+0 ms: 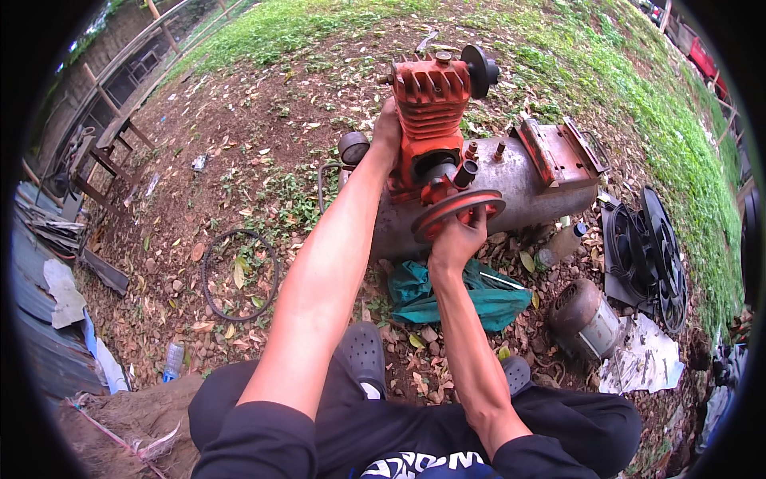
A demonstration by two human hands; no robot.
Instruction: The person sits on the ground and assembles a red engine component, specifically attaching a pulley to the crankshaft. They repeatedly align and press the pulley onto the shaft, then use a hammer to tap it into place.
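In front of me a red finned compressor pump (435, 100) sits by a grey cylindrical air tank (519, 180). My left hand (388, 134) grips the pump's left side, and its fingers pass partly out of sight behind the fins. On the pump's near side is a red pulley (439, 214) with a dark rim, tilted toward me. My right hand (460, 238) holds this pulley at its lower right, fingers hooked through the wheel. A black round part (479, 72) juts from the pump's far right. A pressure gauge (353, 148) stands left of my left wrist.
A red metal bracket (562, 156) tops the tank's right end. Below lies green cloth (495, 299); to its right are an electric motor (585, 318), a plastic bottle (562, 243) and black fans (650, 255). A belt (206, 279) lies on leafy ground at left.
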